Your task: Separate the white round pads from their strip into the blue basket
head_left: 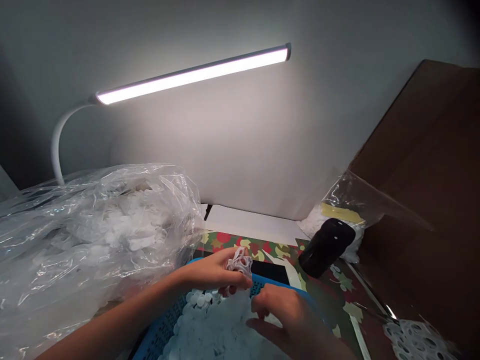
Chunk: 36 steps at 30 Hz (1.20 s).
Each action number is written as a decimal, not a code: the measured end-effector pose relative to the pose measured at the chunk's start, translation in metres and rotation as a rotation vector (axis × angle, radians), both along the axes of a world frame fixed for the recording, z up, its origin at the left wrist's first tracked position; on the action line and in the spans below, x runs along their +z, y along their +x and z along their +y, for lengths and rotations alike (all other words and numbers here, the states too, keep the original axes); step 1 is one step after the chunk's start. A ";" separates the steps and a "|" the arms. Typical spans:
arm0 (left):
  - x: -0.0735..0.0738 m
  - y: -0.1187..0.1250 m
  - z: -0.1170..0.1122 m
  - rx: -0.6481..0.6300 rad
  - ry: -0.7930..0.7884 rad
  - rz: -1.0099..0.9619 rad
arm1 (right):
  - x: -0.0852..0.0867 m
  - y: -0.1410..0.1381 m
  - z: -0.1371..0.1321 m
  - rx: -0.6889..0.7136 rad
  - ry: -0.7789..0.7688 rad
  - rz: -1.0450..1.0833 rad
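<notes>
My left hand (215, 274) is closed around a crumpled white perforated scrap (242, 262), held above the blue basket (161, 330). The basket is heaped with small white round discs (213, 332). My right hand (288, 315) hovers over the discs just right of the left hand, its fingers curled and pinched together; what they hold is hidden.
A large clear plastic bag (90, 235) of white pieces fills the left. A black cylindrical object (325, 246) lies on the leaf-patterned table cover (262, 247). A smaller plastic bag (345, 210) and a brown cardboard wall (431, 190) stand on the right. A lit desk lamp (195, 74) hangs overhead. Perforated white sheet (416, 340) lies bottom right.
</notes>
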<state>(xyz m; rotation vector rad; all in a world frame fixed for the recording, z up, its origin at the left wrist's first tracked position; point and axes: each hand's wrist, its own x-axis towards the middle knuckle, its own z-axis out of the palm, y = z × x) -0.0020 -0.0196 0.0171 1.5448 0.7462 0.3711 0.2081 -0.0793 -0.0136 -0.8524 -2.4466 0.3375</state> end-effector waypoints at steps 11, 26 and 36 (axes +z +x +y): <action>-0.007 -0.002 0.003 -0.069 -0.026 -0.111 | 0.012 0.002 -0.003 0.022 -0.002 0.191; -0.001 0.000 0.000 -0.086 0.015 -0.077 | 0.013 0.004 -0.001 0.056 0.012 0.185; -0.001 0.000 -0.002 -0.087 0.119 0.049 | 0.007 0.003 -0.002 -0.009 0.144 0.129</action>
